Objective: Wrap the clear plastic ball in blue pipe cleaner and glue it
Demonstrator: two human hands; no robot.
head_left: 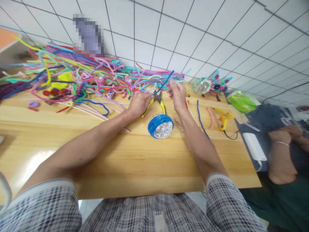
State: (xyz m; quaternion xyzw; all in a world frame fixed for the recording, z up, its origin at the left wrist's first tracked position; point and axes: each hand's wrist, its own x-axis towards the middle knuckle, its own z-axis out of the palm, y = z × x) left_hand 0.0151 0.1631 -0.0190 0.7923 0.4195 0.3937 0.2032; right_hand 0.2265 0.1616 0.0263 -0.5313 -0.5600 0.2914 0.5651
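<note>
A blue pipe cleaner (166, 82) slants up and to the right from the fingers of my left hand (140, 103), which are closed on its lower end. Close to its upper part is my right hand (177, 94), with fingers curled together; whatever they pinch, if anything, is too small to make out. Between my hands lie pliers with yellow handles (163, 106), jaws pointing away from me. Nearer to me sits a clear round piece wrapped in blue pipe cleaner (160, 126). Another blue pipe cleaner (199, 114) lies to the right of my right hand.
Colourful pipe cleaners (96, 72) are heaped along the tiled wall. To the right are a yellow glue gun (224, 118), a decorated clear ball figure (210, 85), a green packet (243, 101) and a white power strip (254, 146). A co-worker's arm (281, 158) rests beyond the table's right edge.
</note>
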